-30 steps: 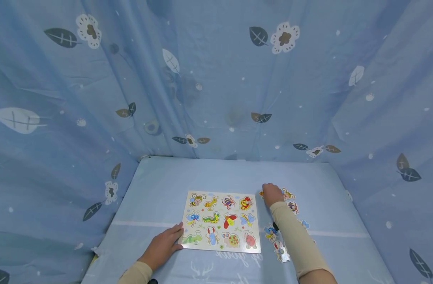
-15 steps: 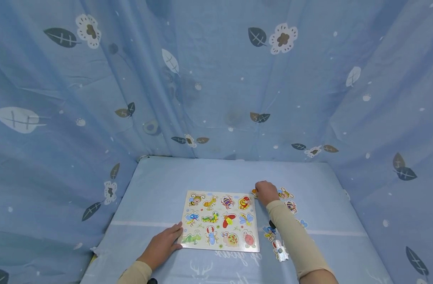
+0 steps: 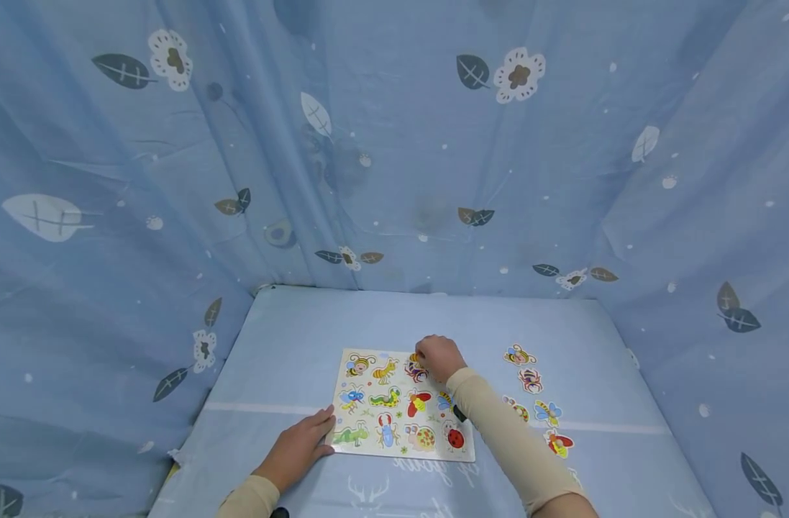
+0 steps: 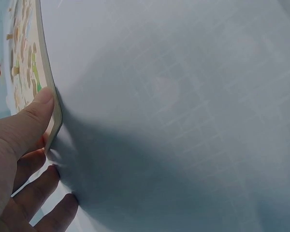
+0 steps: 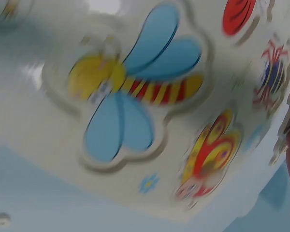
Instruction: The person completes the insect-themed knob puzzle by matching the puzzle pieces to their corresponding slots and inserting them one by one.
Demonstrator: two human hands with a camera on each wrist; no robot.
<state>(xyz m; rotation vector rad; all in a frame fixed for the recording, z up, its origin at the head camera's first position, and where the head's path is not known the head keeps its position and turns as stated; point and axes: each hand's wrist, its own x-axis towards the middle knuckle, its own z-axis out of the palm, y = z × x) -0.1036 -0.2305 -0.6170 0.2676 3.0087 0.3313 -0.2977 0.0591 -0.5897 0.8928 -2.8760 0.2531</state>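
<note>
A flat puzzle board (image 3: 400, 427) printed with colourful insects lies on the table. My left hand (image 3: 298, 444) holds its near left corner; in the left wrist view the thumb (image 4: 44, 99) presses the edge and the other fingers reach round the corner to the tablecloth. Over the board's far row, my right hand (image 3: 441, 357) pinches a small yellow-orange insect puzzle piece (image 3: 414, 357) by the spider picture. The right wrist view shows that piece (image 5: 287, 121) edge-on at the right border, above the board, with a fingertip against it. The hand hides most of it.
Right of the board lie loose puzzle pieces: a bee (image 3: 519, 355), a spider (image 3: 530, 380), a snail (image 3: 518, 409), a dragonfly (image 3: 548, 412) and a red-winged bug (image 3: 558, 443). The right forearm covers others. Blue patterned curtains (image 3: 394, 144) enclose the table.
My right hand has carried the striped insect piece leftward from the loose pieces to over the board's far row. My left hand has stayed at the board's corner.
</note>
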